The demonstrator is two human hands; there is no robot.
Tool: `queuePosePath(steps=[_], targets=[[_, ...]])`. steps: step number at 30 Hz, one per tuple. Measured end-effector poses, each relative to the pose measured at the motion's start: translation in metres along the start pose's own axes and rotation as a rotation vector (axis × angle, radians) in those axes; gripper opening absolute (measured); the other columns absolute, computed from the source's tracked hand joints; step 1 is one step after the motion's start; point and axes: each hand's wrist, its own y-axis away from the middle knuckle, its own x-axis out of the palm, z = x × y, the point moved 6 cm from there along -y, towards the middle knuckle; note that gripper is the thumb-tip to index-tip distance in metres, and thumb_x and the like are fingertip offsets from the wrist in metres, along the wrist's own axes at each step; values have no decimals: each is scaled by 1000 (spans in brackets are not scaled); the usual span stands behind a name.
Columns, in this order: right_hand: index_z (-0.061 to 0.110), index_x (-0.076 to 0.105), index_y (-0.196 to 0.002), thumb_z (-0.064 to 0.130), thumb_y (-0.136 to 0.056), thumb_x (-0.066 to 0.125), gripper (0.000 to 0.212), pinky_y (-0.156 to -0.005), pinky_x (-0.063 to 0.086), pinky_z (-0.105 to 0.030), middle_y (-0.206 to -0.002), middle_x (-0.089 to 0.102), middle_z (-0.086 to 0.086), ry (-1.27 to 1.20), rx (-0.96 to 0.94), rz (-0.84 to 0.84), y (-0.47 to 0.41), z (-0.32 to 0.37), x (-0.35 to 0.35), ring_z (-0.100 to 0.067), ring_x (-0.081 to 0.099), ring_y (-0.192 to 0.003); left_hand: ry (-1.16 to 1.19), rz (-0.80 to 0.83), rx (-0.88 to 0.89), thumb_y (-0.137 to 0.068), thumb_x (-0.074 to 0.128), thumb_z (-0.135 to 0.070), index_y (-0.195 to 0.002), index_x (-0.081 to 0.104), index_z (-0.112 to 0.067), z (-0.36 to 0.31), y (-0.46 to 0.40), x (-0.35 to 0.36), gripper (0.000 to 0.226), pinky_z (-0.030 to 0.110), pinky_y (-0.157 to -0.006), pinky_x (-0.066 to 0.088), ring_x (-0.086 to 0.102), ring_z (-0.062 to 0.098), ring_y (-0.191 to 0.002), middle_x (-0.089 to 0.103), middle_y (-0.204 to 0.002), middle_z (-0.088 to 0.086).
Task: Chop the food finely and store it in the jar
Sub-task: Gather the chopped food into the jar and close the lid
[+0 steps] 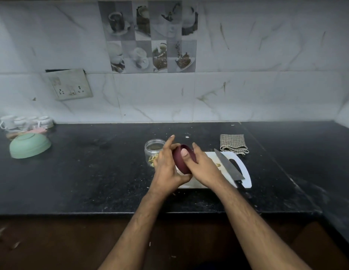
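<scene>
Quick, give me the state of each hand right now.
Left hand: holding the maroon lid, fingers curled round its left side.
Right hand: holding the same lid, thumb pressed on it.

No readable text, label, brand or number found on anything in view, picture tiles (148, 36) at twelve o'clock printed with cups and food only, no words made out, switch plate (70, 87) at ten o'clock unmarked
</scene>
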Motion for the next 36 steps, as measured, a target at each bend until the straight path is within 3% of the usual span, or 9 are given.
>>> queuePosePath(steps=[8,13,17,22,25,27,29,33,36], targets=[[25,30,-155,72,-81,65,95,-99,46,-29,-140,55,4,-74,-42,91,-20,10,28,-14,56,-123,72,-7,-81,-66,84,-40,-158,12,-34,31,5,-11,117,42,-118,25,43,6,-137,47,-147,-14],[25,46,-140,62,-79,74,77,-87,49,-27,-125,60,1,-93,9,23,-30,4,43,-12,60,-106,-71,5,-56,-64,94,-32,-157,12,-33,51,4,-11,124,44,-121,20,16,12,-151,19,-164,-10],[28,42,-145,81,-64,66,100,-93,51,-32,-126,57,3,-64,19,-55,-46,8,37,-14,59,-111,-74,-137,-201,-66,95,-33,-161,4,-24,76,-8,-16,131,49,-121,13,2,20,-157,3,-170,0],[26,37,-150,66,-76,74,92,-94,47,-30,-132,49,-1,2,-44,-82,-70,30,23,-16,54,-114,150,-165,-498,-54,98,-48,-160,-12,-24,114,-25,-7,154,55,-124,24,9,26,-156,5,-170,8],[24,35,-151,66,-75,74,96,-97,49,-34,-136,47,-3,37,-56,-75,-75,32,23,-19,54,-119,228,-152,-604,-46,94,-55,-156,-14,-37,128,-33,-2,156,53,-117,38,40,29,-145,40,-158,10],[23,33,-152,65,-75,76,97,-98,48,-33,-138,47,-3,24,-44,-69,-75,29,24,-19,53,-121,216,-153,-598,-47,90,-54,-155,-4,-39,130,-35,-1,144,51,-109,46,57,26,-128,61,-135,-2],[23,32,-153,64,-75,77,99,-99,46,-31,-140,46,-4,13,-42,-78,-75,27,23,-19,52,-122,227,-172,-529,-52,90,-48,-152,11,-34,125,-37,-4,128,45,-105,50,61,17,-119,61,-124,-12],[23,29,-155,60,-76,79,100,-100,44,-29,-143,43,-4,11,-93,-122,-75,33,10,-19,51,-126,294,-181,-342,-67,90,-15,-148,28,-25,95,-33,-7,103,13,-90,49,57,-4,-118,51,-138,-9],[26,27,-155,57,-74,80,102,-105,46,-38,-146,40,-4,21,-135,-101,-74,40,1,-22,50,-127,301,-172,-228,-66,88,-8,-146,37,-20,73,-29,-8,96,9,-87,47,55,-5,-118,47,-137,-8]])
